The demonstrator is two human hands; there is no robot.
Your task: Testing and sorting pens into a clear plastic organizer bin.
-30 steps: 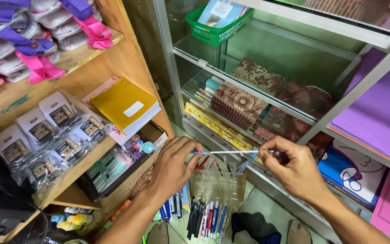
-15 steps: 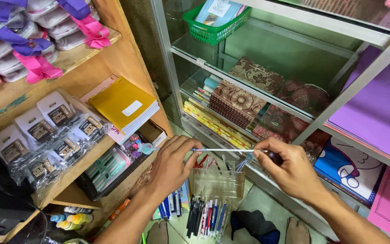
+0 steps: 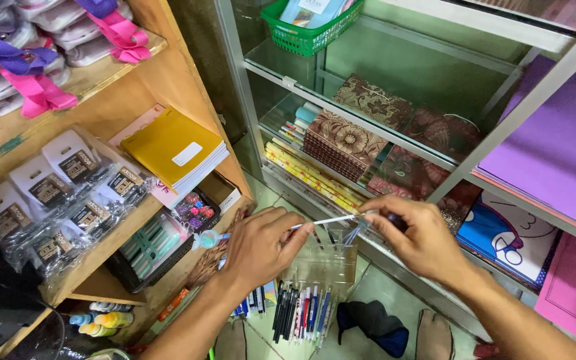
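Note:
My left hand (image 3: pixel 261 247) grips a thin white pen (image 3: pixel 325 221) that lies level between both hands, its light blue end (image 3: pixel 209 239) sticking out to the left. My right hand (image 3: pixel 421 240) pinches the pen's other end together with a small dark piece, over the open top of a clear plastic bag (image 3: pixel 320 267). The bag hangs below my hands. Several pens (image 3: pixel 301 310) with black, red and blue bodies fill its lower part.
A wooden shelf unit (image 3: pixel 168 87) at left carries a stack of yellow notebooks (image 3: pixel 178 150), packets in clear bags (image 3: pixel 61 193) and pink-strapped items. A glass cabinet (image 3: pixel 341 113) at right holds patterned books, a green basket (image 3: pixel 301 33) and purple sheets (image 3: pixel 555 147). My feet show on the tiled floor (image 3: pixel 395 293).
Both hands have stayed together on the pen above the bag. The view has shifted slightly, and my left hand's grip on the pen has tightened a little.

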